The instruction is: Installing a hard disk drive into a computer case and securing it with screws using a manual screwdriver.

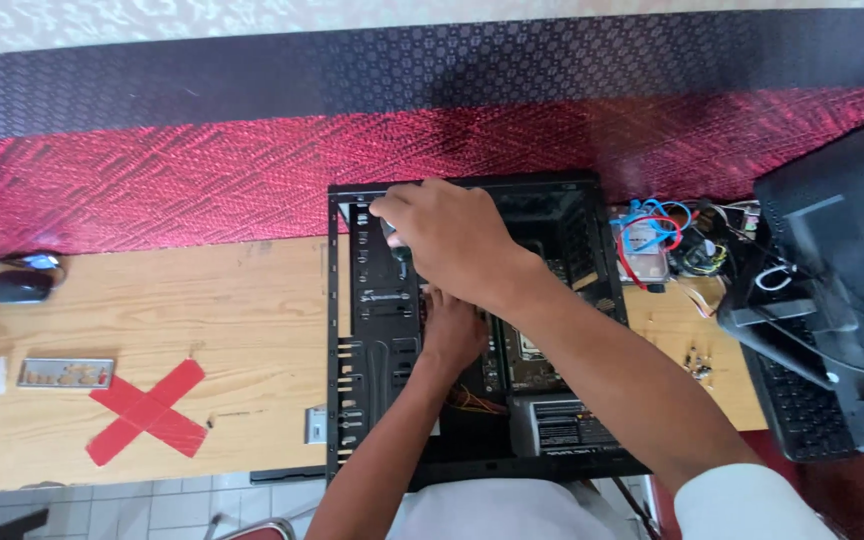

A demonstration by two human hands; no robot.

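Here, an open black computer case (472, 330) lies flat on the wooden table (202, 320), both hands inside it. The right hand (447, 235) curls around what looks like a dark screwdriver handle (397, 245) near the far-left corner. The left hand (450, 330) rests below it, fingers hidden; I cannot tell its grip.

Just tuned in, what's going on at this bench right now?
A person is working inside an open black PC case lying on a wooden table. The right hand grips a dark tool, apparently a screwdriver, at the case's far-left corner. The left hand reaches down inside near the motherboard. A metal I/O plate and a red tape cross lie to the left.
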